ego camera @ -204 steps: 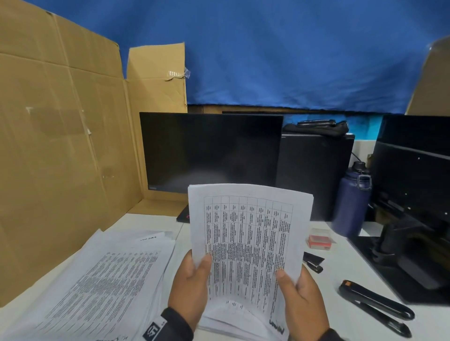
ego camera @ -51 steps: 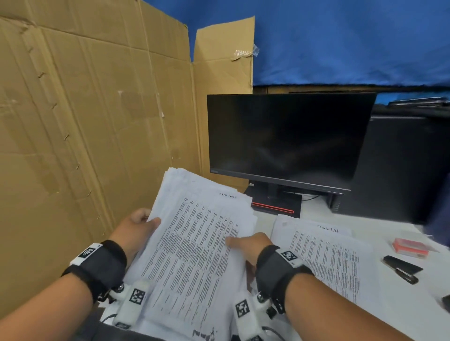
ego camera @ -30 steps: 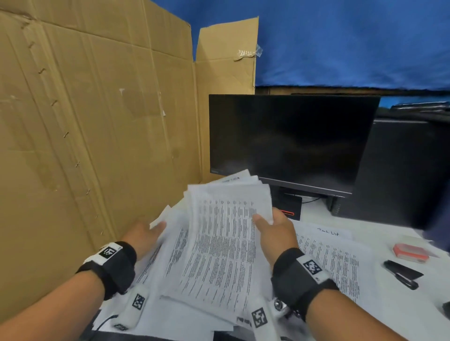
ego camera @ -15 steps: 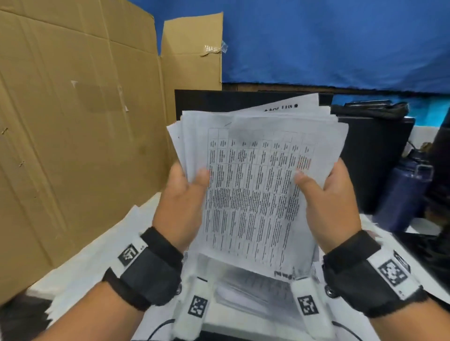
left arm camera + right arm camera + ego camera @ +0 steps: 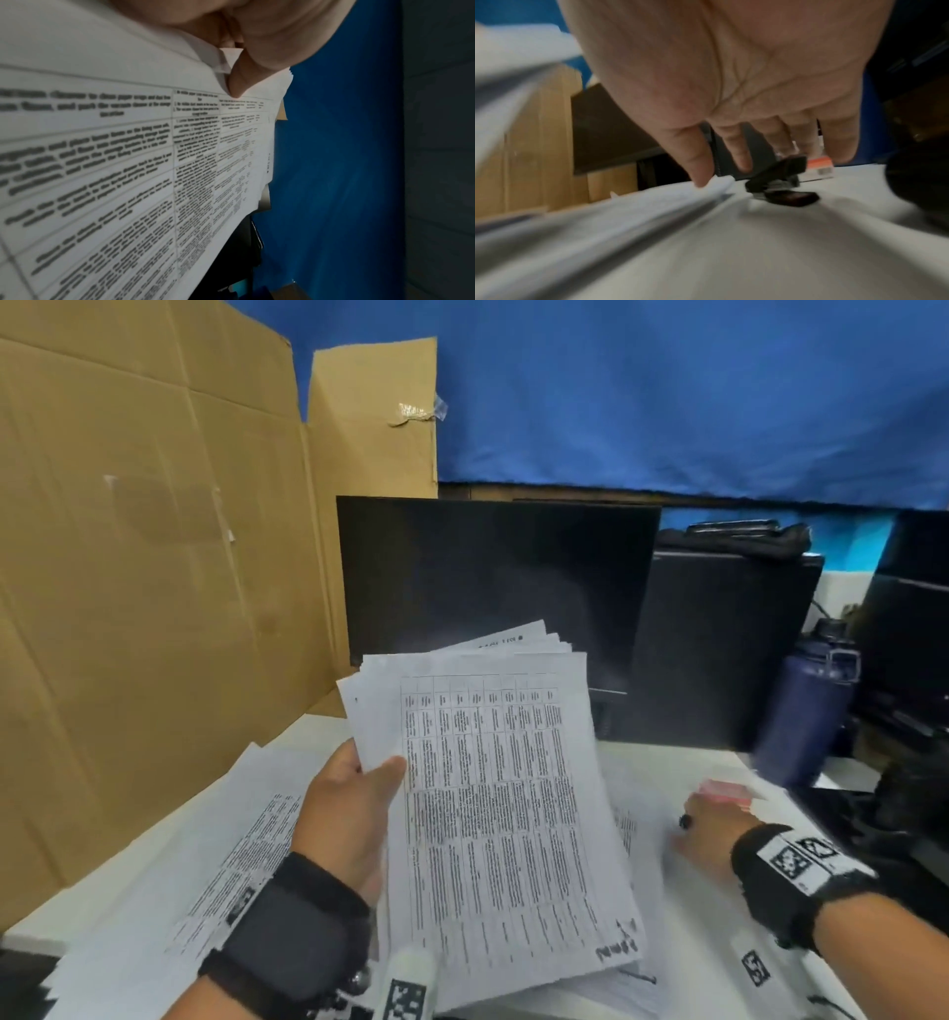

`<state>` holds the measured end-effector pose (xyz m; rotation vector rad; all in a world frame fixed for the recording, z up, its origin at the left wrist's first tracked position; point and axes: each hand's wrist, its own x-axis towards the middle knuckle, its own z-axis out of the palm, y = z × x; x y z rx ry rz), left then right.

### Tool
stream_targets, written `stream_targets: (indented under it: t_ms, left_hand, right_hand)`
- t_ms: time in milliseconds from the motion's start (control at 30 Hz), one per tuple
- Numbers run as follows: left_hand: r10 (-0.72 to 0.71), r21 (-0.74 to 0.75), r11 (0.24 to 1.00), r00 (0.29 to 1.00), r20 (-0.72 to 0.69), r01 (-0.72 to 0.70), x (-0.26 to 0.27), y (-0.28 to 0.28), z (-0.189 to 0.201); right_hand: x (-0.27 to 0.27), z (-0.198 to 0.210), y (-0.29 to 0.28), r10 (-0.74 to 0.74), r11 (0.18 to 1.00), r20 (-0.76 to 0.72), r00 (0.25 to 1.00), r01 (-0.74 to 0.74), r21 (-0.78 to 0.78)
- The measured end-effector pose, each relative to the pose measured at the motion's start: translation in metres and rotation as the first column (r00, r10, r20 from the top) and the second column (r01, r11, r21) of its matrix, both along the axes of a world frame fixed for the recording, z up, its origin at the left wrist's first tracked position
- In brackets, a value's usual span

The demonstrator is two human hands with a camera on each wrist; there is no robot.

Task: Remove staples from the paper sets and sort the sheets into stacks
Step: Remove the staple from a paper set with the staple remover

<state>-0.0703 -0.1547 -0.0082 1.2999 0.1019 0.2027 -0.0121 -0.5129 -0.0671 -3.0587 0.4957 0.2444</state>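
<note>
Right hand [image 5: 711, 829] has left the paper bundle [image 5: 506, 819]; fingers spread above staple remover [image 5: 781, 179]. Left hand [image 5: 349, 819] pinches bundle alone. Staple pulling likely next.

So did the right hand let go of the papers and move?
Yes. The right hand has left the papers and gone right and down to the desk, reaching toward the small black staple remover by the red box.
</note>
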Motion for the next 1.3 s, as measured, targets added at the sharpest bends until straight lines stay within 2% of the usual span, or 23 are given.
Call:
stream_targets:
  t_ms: [67, 133, 200, 267, 333, 367, 433, 467, 500, 567, 633, 667, 767, 833, 933, 1000, 1067, 1200, 1300]
  left_hand:
    - [0.005, 0.004, 1.000, 1.000, -0.027, -0.005, -0.001, 0.003, -0.006]
    - [0.012, 0.004, 1.000, 0.998, -0.055, -0.011, -0.002, 0.004, -0.012]
    - [-0.002, -0.018, 1.000, 0.997, -0.074, 0.000, -0.004, 0.004, -0.016]
    - [-0.024, -0.026, 0.999, 0.996, -0.089, 0.022, -0.005, 0.004, -0.020]
    - [-0.047, -0.019, 0.999, 0.994, -0.101, 0.045, -0.006, 0.002, -0.024]
    - [-0.060, -0.018, 0.998, 0.993, -0.103, 0.059, -0.007, 0.001, -0.024]
    - [-0.088, -0.017, 0.996, 0.991, -0.098, 0.087, -0.010, -0.004, -0.024]
    - [-0.097, -0.008, 0.995, 0.991, -0.094, 0.096, -0.013, -0.008, -0.022]
    - [-0.103, 0.012, 0.994, 0.991, -0.085, 0.104, -0.017, -0.012, -0.021]
    - [-0.128, 0.075, 0.989, 0.991, -0.050, 0.131, -0.026, -0.022, -0.017]
    - [-0.202, 0.172, 0.964, 0.979, -0.005, 0.200, -0.039, -0.032, -0.011]
    - [-0.258, 0.228, 0.941, 0.966, 0.012, 0.249, -0.046, -0.036, -0.008]
    - [-0.430, 0.353, 0.851, 0.902, 0.043, 0.389, -0.066, -0.048, 0.001]
    - [-0.497, 0.381, 0.807, 0.868, 0.025, 0.451, -0.071, -0.050, 0.001]
    - [-0.483, 0.352, 0.818, 0.876, -0.009, 0.455, -0.068, -0.047, -0.008]
    - [-0.494, 0.300, 0.825, 0.869, -0.027, 0.479, -0.068, -0.050, -0.011]
    - [-0.509, 0.183, 0.843, 0.860, -0.032, 0.506, -0.070, -0.054, -0.014]
    - [-0.411, 0.072, 0.904, 0.904, -0.121, 0.421, -0.071, -0.058, -0.015]
    - [-0.377, -0.010, 0.925, 0.916, -0.138, 0.379, -0.068, -0.053, -0.011]
  right_hand:
    - [0.002, -0.004, -0.001, 0.029, 0.997, -0.081, 0.996, -0.034, -0.066]
    - [0.001, -0.003, 0.000, 0.028, 0.996, -0.058, 0.998, -0.033, -0.085]
    - [-0.002, 0.002, 0.000, 0.037, 0.995, 0.025, 0.999, -0.035, -0.089]
    - [-0.007, 0.009, -0.002, -0.041, 0.994, 0.234, 0.971, 0.016, 0.106]
    - [-0.018, 0.013, -0.004, -0.224, 0.905, 0.467, 0.856, 0.004, 0.426]
    - [-0.028, 0.017, -0.003, -0.308, 0.835, 0.554, 0.774, -0.059, 0.546]
    - [-0.055, 0.028, 0.014, -0.444, 0.691, 0.643, 0.623, -0.218, 0.689]
    - [-0.069, 0.034, 0.025, -0.475, 0.635, 0.659, 0.583, -0.292, 0.716]
    - [-0.082, 0.038, 0.034, -0.473, 0.603, 0.676, 0.564, -0.353, 0.716]
    - [-0.107, 0.052, 0.059, -0.366, 0.549, 0.702, 0.611, -0.468, 0.693]
    - [-0.127, 0.061, 0.086, -0.226, 0.399, 0.714, 0.662, -0.606, 0.688]
    - [-0.135, 0.063, 0.097, -0.169, 0.377, 0.729, 0.664, -0.640, 0.670]
    - [-0.137, 0.053, 0.108, -0.063, 0.541, 0.770, 0.634, -0.627, 0.561]
    - [-0.136, 0.046, 0.108, -0.011, 0.589, 0.776, 0.630, -0.624, 0.515]
    - [-0.134, 0.042, 0.109, 0.118, 0.677, 0.808, 0.577, -0.642, 0.360]
    - [-0.134, 0.042, 0.112, 0.177, 0.704, 0.809, 0.561, -0.647, 0.294]
    - [-0.136, 0.042, 0.116, 0.211, 0.707, 0.805, 0.554, -0.655, 0.266]
    - [-0.139, 0.038, 0.119, 0.220, 0.703, 0.749, 0.625, -0.634, 0.323]
    - [-0.141, 0.039, 0.121, 0.241, 0.718, 0.747, 0.620, -0.632, 0.293]
